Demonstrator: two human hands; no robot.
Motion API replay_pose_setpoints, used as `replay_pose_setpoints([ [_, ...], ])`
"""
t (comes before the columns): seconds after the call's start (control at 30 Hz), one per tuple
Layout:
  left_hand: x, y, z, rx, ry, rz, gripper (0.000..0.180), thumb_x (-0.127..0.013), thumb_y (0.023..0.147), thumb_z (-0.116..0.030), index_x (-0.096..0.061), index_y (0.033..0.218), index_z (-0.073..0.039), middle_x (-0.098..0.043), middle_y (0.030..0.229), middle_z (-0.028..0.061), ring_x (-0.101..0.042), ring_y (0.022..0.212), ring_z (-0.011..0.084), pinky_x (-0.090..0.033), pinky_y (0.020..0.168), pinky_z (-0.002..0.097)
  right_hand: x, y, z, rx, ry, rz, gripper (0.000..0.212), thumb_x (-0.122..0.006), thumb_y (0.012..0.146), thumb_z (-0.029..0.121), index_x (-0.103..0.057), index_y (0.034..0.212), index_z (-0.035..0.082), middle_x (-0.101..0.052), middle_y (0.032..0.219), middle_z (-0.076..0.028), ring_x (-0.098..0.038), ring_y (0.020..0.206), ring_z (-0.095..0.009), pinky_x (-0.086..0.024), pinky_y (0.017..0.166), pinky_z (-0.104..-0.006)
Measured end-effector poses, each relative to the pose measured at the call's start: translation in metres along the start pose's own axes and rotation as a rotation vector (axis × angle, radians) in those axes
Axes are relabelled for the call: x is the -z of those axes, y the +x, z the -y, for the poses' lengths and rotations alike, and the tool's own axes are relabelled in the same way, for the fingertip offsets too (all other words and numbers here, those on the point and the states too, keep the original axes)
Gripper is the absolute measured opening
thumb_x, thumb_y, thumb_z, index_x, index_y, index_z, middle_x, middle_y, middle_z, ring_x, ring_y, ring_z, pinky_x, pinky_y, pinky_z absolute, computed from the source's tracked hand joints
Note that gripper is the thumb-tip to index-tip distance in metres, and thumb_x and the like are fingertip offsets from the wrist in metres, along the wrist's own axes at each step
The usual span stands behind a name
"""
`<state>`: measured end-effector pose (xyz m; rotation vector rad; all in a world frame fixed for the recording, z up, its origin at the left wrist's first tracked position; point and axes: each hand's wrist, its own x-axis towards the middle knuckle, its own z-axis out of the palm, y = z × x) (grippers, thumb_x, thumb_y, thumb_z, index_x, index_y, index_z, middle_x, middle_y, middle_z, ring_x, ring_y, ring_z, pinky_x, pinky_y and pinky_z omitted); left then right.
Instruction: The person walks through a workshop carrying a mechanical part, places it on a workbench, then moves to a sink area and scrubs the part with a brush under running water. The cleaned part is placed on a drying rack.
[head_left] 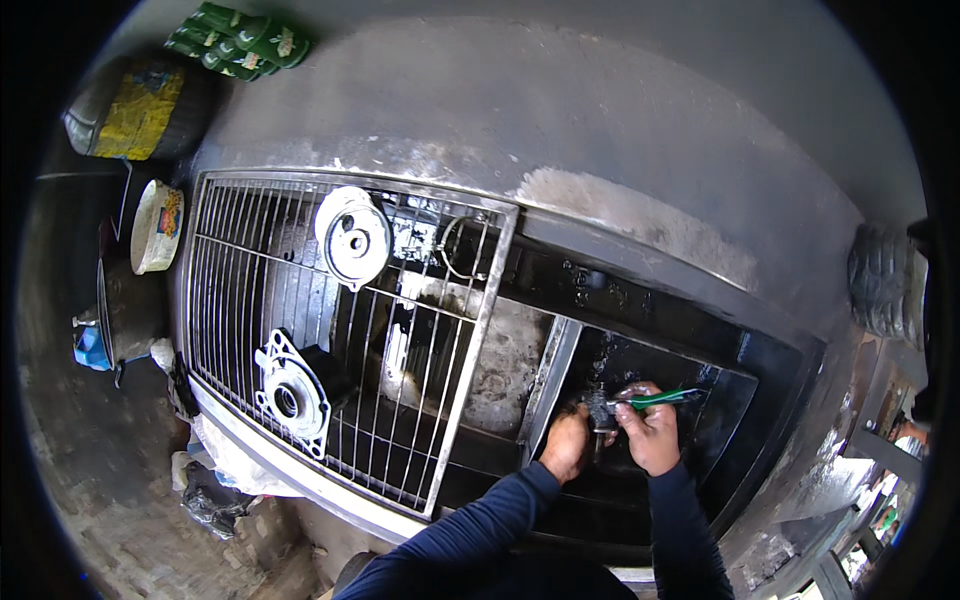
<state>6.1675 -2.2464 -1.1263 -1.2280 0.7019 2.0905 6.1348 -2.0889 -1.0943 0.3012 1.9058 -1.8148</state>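
Note:
Over the dark wash basin (735, 400), my left hand (568, 442) is closed round a small dark, wet metal part (599, 410). My right hand (652, 435) grips a slim green-handled brush (660, 398), its pale end against that part; the working tip is hard to make out. To the left, on the wire rack (470, 370), lie a round silver metal cover (357, 243) with a hole in its middle and a flanged metal housing (293, 396) with a round bore.
Green bottles (245, 42) stand at the far left, above a dark container with a yellow label (140, 108). A white tub (158, 227) sits left of the rack. Plastic bags (235, 465) lie by its near left edge. Metal framing (885, 455) is at the right.

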Motion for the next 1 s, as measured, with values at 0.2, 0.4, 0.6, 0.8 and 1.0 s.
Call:
replay_pose_setpoints([
  [0.2, -0.011, -0.007, -0.002, -0.068, -0.108, 0.066, 0.025, -0.046, 0.109, -0.025, -0.059, 0.121, -0.007, -0.069, 0.105, 0.0111, -0.070, 0.092, 0.0302, -0.060, 0.082, 0.0456, 0.029, 0.030, -0.018, 0.059, -0.139, -0.479, 0.009, -0.063, 0.102, 0.009, -0.060, 0.106, 0.002, -0.064, 0.093, -0.002, -0.059, 0.083, -0.012, -0.048, 0.077, -0.0273],
  [0.4, -0.015, -0.008, -0.019, 0.019, -0.079, -0.036, 0.034, -0.055, 0.105, -0.042, -0.062, 0.118, -0.011, -0.071, 0.100, 0.0081, -0.070, 0.089, 0.0247, -0.056, 0.076, 0.0387, 0.027, 0.021, -0.029, -0.085, 0.149, -0.356, 0.015, -0.064, 0.102, 0.011, -0.065, 0.112, 0.000, -0.067, 0.098, -0.003, -0.060, 0.090, -0.012, -0.048, 0.084, -0.0274],
  [0.6, -0.017, -0.017, -0.021, -0.067, -0.112, 0.032, 0.016, -0.066, 0.101, -0.029, -0.066, 0.104, -0.013, -0.071, 0.094, 0.0048, -0.069, 0.084, 0.0170, -0.057, 0.072, 0.0351, -0.010, -0.020, 0.010, 0.092, -0.005, -0.089, 0.010, -0.066, 0.099, 0.004, -0.059, 0.107, 0.003, -0.061, 0.088, 0.000, -0.057, 0.080, -0.007, -0.048, 0.070, -0.0243],
  [0.8, -0.018, -0.015, -0.019, -0.047, -0.064, 0.063, 0.028, -0.071, 0.097, -0.016, -0.055, 0.119, -0.009, -0.065, 0.101, 0.0083, -0.071, 0.085, 0.0261, -0.058, 0.069, 0.0365, 0.035, 0.018, -0.040, 0.128, -0.325, -0.557, 0.011, -0.064, 0.103, 0.015, -0.060, 0.105, 0.004, -0.061, 0.088, 0.000, -0.058, 0.080, -0.010, -0.047, 0.073, -0.0262],
  [1.0, -0.007, 0.002, -0.008, -0.085, 0.099, 0.021, 0.033, -0.073, 0.095, -0.022, -0.055, 0.119, -0.006, -0.065, 0.095, 0.0077, -0.068, 0.079, 0.0209, -0.057, 0.067, 0.0340, 0.026, 0.005, -0.044, -0.109, 0.146, -0.345, 0.023, -0.072, 0.098, 0.021, -0.065, 0.114, 0.006, -0.064, 0.093, 0.001, -0.057, 0.077, -0.009, -0.048, 0.074, -0.0213],
])
